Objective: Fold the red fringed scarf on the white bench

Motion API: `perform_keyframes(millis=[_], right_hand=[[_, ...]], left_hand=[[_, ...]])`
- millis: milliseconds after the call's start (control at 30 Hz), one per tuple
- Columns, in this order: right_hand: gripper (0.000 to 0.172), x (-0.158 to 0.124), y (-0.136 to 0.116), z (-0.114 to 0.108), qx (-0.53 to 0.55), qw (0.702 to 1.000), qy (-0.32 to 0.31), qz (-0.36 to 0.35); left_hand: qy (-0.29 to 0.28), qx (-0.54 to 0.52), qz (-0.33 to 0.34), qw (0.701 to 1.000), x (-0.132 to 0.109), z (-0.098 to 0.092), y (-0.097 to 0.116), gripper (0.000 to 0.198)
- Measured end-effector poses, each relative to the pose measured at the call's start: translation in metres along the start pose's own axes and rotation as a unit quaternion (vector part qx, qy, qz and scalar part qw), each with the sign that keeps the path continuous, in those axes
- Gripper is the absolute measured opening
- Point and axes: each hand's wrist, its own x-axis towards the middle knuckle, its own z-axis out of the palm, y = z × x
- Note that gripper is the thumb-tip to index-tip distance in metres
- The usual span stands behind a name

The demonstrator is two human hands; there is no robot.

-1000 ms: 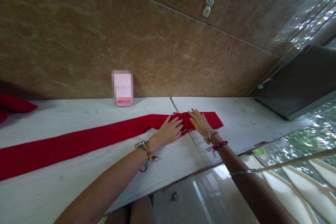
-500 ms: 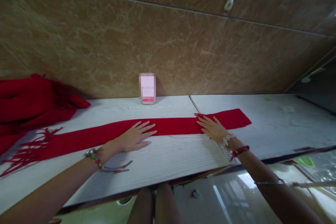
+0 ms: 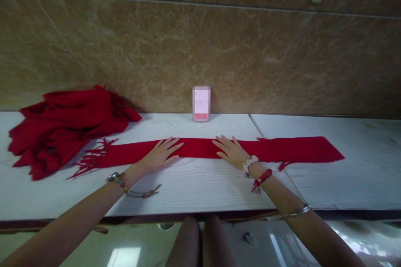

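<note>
A red scarf lies in a long narrow strip across the white wood-grain table. Its left end has loose fringe; at the right, one end is folded back, with fringe showing at both edges of the overlap. My left hand rests flat on the strip left of centre, fingers spread, a ring on one finger. To the right of the middle, my right hand also lies flat on the fabric with fingers apart. Neither hand grasps anything.
A crumpled heap of red fringed cloth sits at the back left. A phone-like upright object, its face blurred, leans on the brown marbled wall. A seam runs across the table, whose front edge is near my knees.
My right hand has slid left along the scarf, away from its folded right end, closer to my left hand. The view has shifted left, showing more of the red heap.
</note>
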Motion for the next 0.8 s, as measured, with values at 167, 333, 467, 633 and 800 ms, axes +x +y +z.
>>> perform_keyframes(millis=[167, 333, 467, 633, 800], right_hand=[[0.044, 0.012, -0.006, 0.014, 0.007, 1.0, -0.009, -0.012], [0.044, 0.009, 0.002, 0.019, 0.019, 1.0, 0.002, -0.014], [0.045, 0.01, 0.002, 0.02, 0.027, 1.0, 0.006, -0.015], [0.045, 0.01, 0.004, 0.023, 0.034, 0.999, 0.009, -0.013], [0.044, 0.015, 0.0, 0.016, 0.041, 0.999, 0.004, -0.016]], left_hand=[[-0.012, 0.012, 0.057, 0.998, -0.015, -0.003, -0.032, 0.044], [-0.052, 0.034, 0.062, 0.996, -0.026, -0.005, -0.068, 0.044], [-0.058, 0.042, 0.041, 0.997, -0.038, -0.004, -0.083, 0.045], [-0.09, 0.034, 0.017, 0.995, -0.044, -0.014, -0.084, 0.048], [-0.019, 0.044, 0.042, 0.998, -0.027, -0.023, -0.052, 0.048]])
